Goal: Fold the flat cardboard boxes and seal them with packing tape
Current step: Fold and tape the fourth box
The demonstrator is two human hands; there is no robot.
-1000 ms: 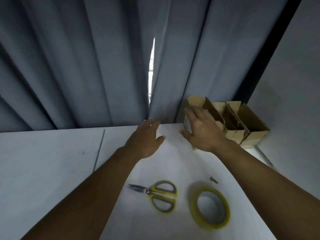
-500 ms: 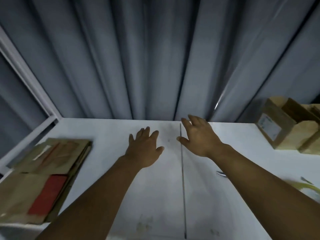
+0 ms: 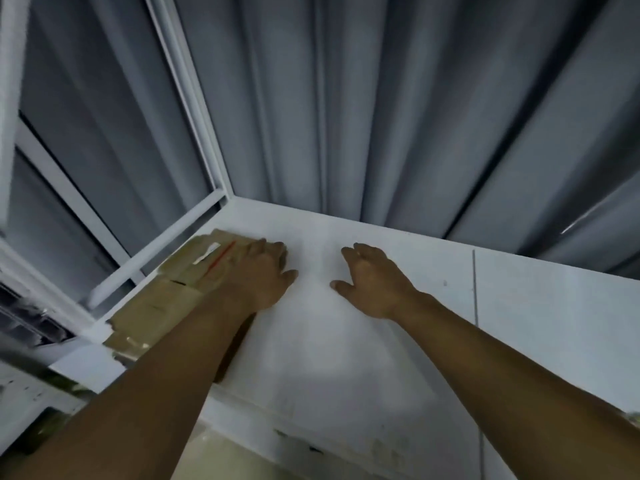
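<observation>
Your left hand (image 3: 263, 275) lay over the far right corner of the flat cardboard boxes (image 3: 166, 303), which sat stacked at the far left of the white table (image 3: 346, 358), close against the window frame (image 3: 194, 98). The fingers lay close together on the top sheet with the thumb stuck out to the right, past the cardboard's edge. Motion blur hid the fingertips, so I cannot tell whether they had hooked the far edge or only rested there.

Your right hand (image 3: 370, 282) hovered low above bare table to the right of the stack, apart from it, its fingers loosely spread and slightly bent, holding nothing.

The stack's long axis ran from near to far, slanting a little rightward as it went away from you, and your left forearm lay along that same line, covering the stack's right side. So the cardboard lay directly under your left fingers and off to the left of your right hand. By my reading, the left hand was the one placed to lift or slide the top sheet. The right would have had to cross leftward to take the opposite edge.
</observation>
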